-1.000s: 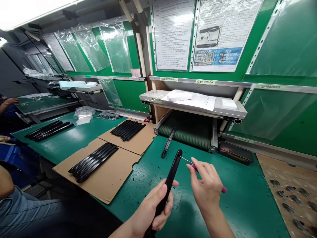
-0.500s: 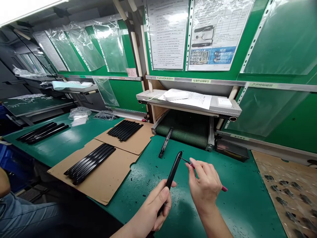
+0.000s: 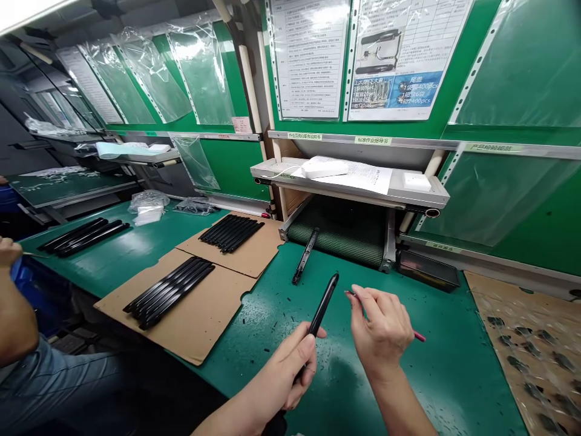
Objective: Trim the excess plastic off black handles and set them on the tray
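The person's left hand (image 3: 281, 375) grips one glossy black bar (image 3: 323, 304), its fingers closed round the lower end and the upper end tilted toward twelve o'clock. The right hand (image 3: 379, 327) pinches one pink-handled pick (image 3: 420, 336) between thumb and fingers, its thin metal tip just beside the bar's top, not touching it. Both hands are above a green bench mat (image 3: 431, 387) flecked with black bits.

Two cardboard sheets (image 3: 204, 333) lie at ten o'clock, each with a tight row of black bars, too closely packed to count exactly. A third group, about four bars (image 3: 84, 237), lies on the bench at nine o'clock. One black slotted part (image 3: 305, 256) lies alone at twelve o'clock, before a green conveyor belt (image 3: 336, 233). At nine o'clock, a co-worker's hand (image 3: 6, 251) shows at the edge.
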Available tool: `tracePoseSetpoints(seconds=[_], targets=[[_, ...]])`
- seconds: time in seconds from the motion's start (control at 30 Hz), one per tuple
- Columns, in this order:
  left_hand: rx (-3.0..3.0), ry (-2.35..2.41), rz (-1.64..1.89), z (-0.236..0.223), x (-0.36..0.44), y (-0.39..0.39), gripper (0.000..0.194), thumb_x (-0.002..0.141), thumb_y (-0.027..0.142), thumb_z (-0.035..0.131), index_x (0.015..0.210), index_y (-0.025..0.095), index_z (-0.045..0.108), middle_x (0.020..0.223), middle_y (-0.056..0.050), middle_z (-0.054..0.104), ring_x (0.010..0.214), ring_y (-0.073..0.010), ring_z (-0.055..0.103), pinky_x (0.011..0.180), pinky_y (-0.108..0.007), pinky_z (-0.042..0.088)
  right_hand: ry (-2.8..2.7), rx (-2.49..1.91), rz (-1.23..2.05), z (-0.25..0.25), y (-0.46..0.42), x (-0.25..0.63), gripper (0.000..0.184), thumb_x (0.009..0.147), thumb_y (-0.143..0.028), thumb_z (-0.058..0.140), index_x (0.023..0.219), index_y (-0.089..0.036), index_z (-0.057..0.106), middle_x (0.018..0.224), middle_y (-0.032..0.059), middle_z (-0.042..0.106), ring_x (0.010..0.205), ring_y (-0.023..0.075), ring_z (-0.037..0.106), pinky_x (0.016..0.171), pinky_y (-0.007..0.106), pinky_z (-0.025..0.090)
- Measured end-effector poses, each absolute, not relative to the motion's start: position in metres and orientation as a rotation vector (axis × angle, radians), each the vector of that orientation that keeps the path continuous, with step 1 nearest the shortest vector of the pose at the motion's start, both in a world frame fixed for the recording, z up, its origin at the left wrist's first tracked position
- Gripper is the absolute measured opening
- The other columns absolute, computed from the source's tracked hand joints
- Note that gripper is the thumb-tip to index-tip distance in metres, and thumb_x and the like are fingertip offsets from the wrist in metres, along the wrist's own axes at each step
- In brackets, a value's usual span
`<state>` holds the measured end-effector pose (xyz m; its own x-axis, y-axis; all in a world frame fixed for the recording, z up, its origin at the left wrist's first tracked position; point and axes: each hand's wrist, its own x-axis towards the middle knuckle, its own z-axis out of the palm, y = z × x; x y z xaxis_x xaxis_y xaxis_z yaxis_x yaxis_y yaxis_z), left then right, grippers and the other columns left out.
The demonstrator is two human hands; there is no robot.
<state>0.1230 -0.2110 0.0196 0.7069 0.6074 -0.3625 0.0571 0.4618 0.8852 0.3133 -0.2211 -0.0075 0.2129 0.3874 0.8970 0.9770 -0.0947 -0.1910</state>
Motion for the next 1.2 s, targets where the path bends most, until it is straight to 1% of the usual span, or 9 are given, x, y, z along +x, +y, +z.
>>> tracePoseSetpoints(seconds=[0.13, 0.23, 0.4, 0.5, 0.57, 0.67, 0.83, 1.03, 1.2], targets=[[1.03, 0.718, 0.378, 0.017, 0.122, -0.204, 0.039, 0.093, 0.054, 0.044, 0.11, 0.02, 0.05, 0.066, 0.008, 0.045, 0.034, -0.0011, 0.026, 0.038, -0.02, 0.025, -1.406, -1.63, -0.898, -0.004, -0.219, 0.322, 0.009, 0.084, -0.022, 0.071, 0.093, -0.021, 0.073, 0.079, 0.0015, 0.071, 0.071, 0.0163, 0.06, 0.062, 0.028, 0.038], [0.981, 0.703, 0.525, 0.02, 0.121, -0.191, 0.035, 0.093, 0.05, 0.045, 0.106, 0.019, 0.052, 0.063, 0.008, 0.044, 0.033, -0.0013, 0.026, 0.035, -0.019, 0.022, -1.477, -1.659, -0.682, -0.005, -0.218, 0.328, 0.019, 0.091, -0.031, 0.063, 0.104, -0.02, 0.071, 0.08, 0.0024, 0.071, 0.073, 0.0162, 0.061, 0.063, 0.027, 0.04], [0.835, 0.743, 0.968, 0.023, 0.122, -0.158, 0.027, 0.088, 0.038, 0.059, 0.104, 0.018, 0.05, 0.066, 0.007, 0.045, 0.041, -0.0034, 0.038, 0.039, -0.018, 0.033, -1.366, -1.665, 0.266, -0.021, -0.228, 0.306, 0.041, 0.093, -0.052, 0.048, 0.106, -0.021, 0.07, 0.076, 0.0035, 0.067, 0.057, 0.0145, 0.056, 0.049, 0.025, 0.038], [0.752, 0.783, 1.196, 0.02, 0.125, -0.146, 0.034, 0.081, 0.028, 0.069, 0.104, 0.018, 0.047, 0.069, 0.007, 0.049, 0.052, -0.0062, 0.051, 0.055, -0.022, 0.048, -1.215, -1.503, 0.907, -0.031, -0.239, 0.268, 0.051, 0.082, -0.059, 0.062, 0.108, -0.016, 0.068, 0.067, 0.0015, 0.061, 0.048, 0.0122, 0.046, 0.043, 0.025, 0.038], [0.72, 0.771, 1.283, 0.017, 0.128, -0.144, 0.039, 0.077, 0.024, 0.073, 0.104, 0.017, 0.046, 0.073, 0.004, 0.054, 0.063, -0.0091, 0.059, 0.069, -0.028, 0.053, -1.068, -1.402, 1.109, -0.033, -0.242, 0.244, 0.057, 0.076, -0.058, 0.069, 0.112, -0.014, 0.065, 0.067, 0.0003, 0.059, 0.046, 0.0104, 0.043, 0.043, 0.025, 0.038], [0.742, 0.692, 1.286, 0.014, 0.13, -0.148, 0.041, 0.077, 0.024, 0.074, 0.107, 0.017, 0.046, 0.08, 0.001, 0.058, 0.074, -0.0136, 0.065, 0.081, -0.035, 0.053, -0.916, -1.299, 1.245, -0.031, -0.238, 0.222, 0.054, 0.077, -0.059, 0.068, 0.106, -0.013, 0.064, 0.071, 0.002, 0.062, 0.044, 0.0086, 0.043, 0.041, 0.023, 0.033], [0.917, 0.633, 1.074, 0.008, 0.123, -0.16, 0.041, 0.087, 0.038, 0.063, 0.12, 0.019, 0.048, 0.078, -0.002, 0.062, 0.081, -0.0204, 0.068, 0.077, -0.033, 0.051, -0.811, -1.057, 1.511, -0.028, -0.231, 0.22, 0.048, 0.083, -0.061, 0.061, 0.077, -0.013, 0.061, 0.058, -0.0002, 0.055, 0.039, 0.004, 0.03, 0.04, 0.021, 0.017], [0.894, 0.637, 1.17, 0.013, 0.104, -0.139, 0.044, 0.093, 0.05, 0.048, 0.117, 0.014, 0.055, 0.088, -0.01, 0.068, 0.086, -0.0218, 0.066, 0.072, -0.03, 0.049, -0.734, -1.045, 1.533, -0.03, -0.233, 0.22, 0.049, 0.08, -0.058, 0.067, 0.098, -0.013, 0.064, 0.064, 0.0007, 0.059, 0.038, 0.0022, 0.029, 0.04, 0.02, 0.014], [0.98, 0.643, 1.098, 0.01, 0.103, -0.14, 0.045, 0.089, 0.048, 0.057, 0.121, 0.016, 0.052, 0.095, -0.012, 0.069, 0.089, -0.0213, 0.065, 0.069, -0.028, 0.048, -0.736, -1.073, 1.512, -0.047, -0.221, 0.214, 0.054, 0.075, -0.063, 0.069, 0.096, -0.012, 0.065, 0.065, 0.0043, 0.063, 0.034, 0.0022, 0.034, 0.036, 0.018, 0.017]])
